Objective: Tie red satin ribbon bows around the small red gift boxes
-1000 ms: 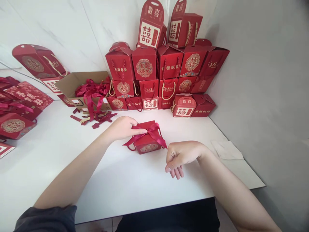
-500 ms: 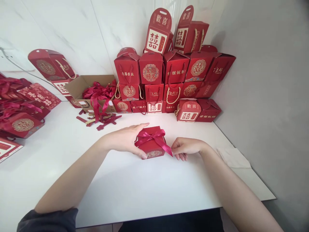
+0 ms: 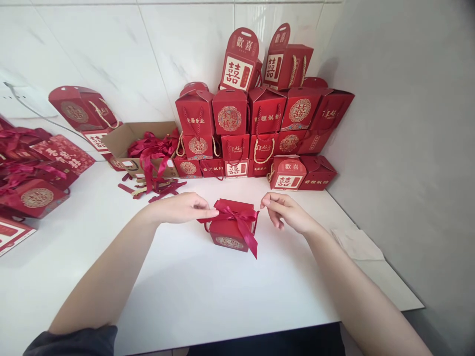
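A small red gift box [image 3: 229,232] with a gold round emblem stands on the white table, a shiny crimson ribbon [image 3: 247,237] tied in a bow across its top. At the box's upper left, my left hand [image 3: 185,207] pinches the ribbon's left side between thumb and fingers, and a ribbon end pokes out below the fingertips. Just off the bow's right loop is my right hand [image 3: 284,210], fingers loosely bent and apart, with nothing visible in them. One ribbon tail hangs down the box's front right.
Red gift boxes [image 3: 230,113] are stacked against the wall. Left of them, a cardboard box [image 3: 115,141] holds crimson ribbons, with loose strips [image 3: 137,188] before it. More ribboned boxes [image 3: 37,198] crowd the far left. A whitish sheet [image 3: 358,244] lies at right.
My left hand has gone from gripping the box's side to pinching the ribbon. My right hand has let go of the ribbon tail and moved up beside the right loop. The box has turned slightly.
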